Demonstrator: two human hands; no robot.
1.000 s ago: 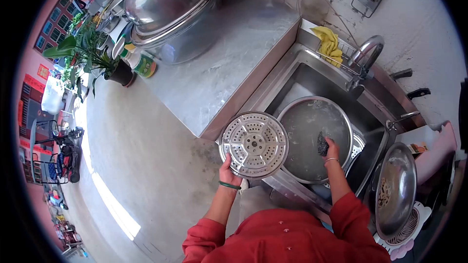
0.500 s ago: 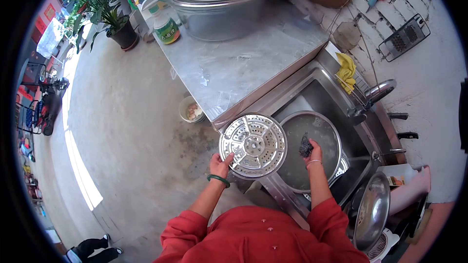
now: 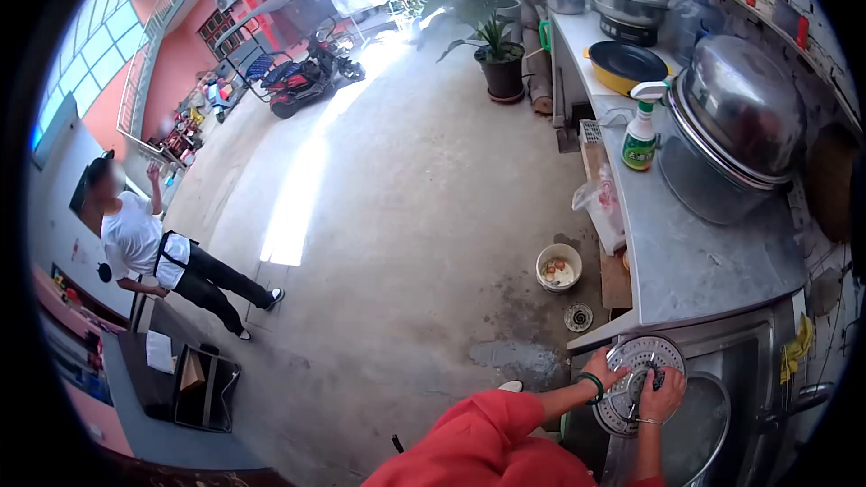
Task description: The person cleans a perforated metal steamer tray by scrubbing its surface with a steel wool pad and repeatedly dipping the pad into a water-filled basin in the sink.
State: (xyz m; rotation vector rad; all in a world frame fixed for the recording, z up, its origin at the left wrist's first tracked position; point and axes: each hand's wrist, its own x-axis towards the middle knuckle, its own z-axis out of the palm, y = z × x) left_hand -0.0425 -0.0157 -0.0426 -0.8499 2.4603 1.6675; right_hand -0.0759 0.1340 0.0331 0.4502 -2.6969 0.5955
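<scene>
My left hand grips the near-left edge of a round, perforated metal steamer rack. My right hand is closed on a dark, wiry scouring pad and lies over the rack, the pad at its face. Part of the rack is covered by both hands. Just right of it, a wide metal basin of cloudy water sits in the steel sink.
A worktop beyond the sink carries a spray bottle and a large lidded pot. A white bucket with scraps stands on the floor. A yellow cloth hangs by the tap. Another person stands far left.
The view has swung left and up toward the courtyard. My right hand has moved from above the basin onto the rack with the scouring pad. My left hand keeps its hold.
</scene>
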